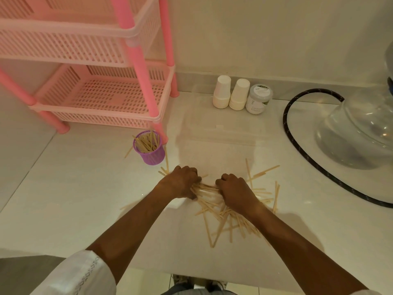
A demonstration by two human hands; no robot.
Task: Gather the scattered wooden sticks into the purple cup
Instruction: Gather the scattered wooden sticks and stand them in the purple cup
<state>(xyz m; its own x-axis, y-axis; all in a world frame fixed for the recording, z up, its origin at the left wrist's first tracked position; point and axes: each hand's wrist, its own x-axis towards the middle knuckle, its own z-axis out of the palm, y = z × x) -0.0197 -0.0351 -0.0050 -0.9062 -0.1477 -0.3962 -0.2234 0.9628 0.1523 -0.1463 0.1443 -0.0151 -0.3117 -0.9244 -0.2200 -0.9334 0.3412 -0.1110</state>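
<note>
White counter point(74, 199), sticks half gathered.
My left hand point(180, 182) and right hand point(235, 189) closed around wooden sticks point(207, 191), bunching them for the purple cup point(151, 155).

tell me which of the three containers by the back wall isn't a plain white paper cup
The rightmost one, the lidded jar: grey-white, with a printed label and printed lid. The two stacks of paper cups to its left are upside down and unmarked.
</note>
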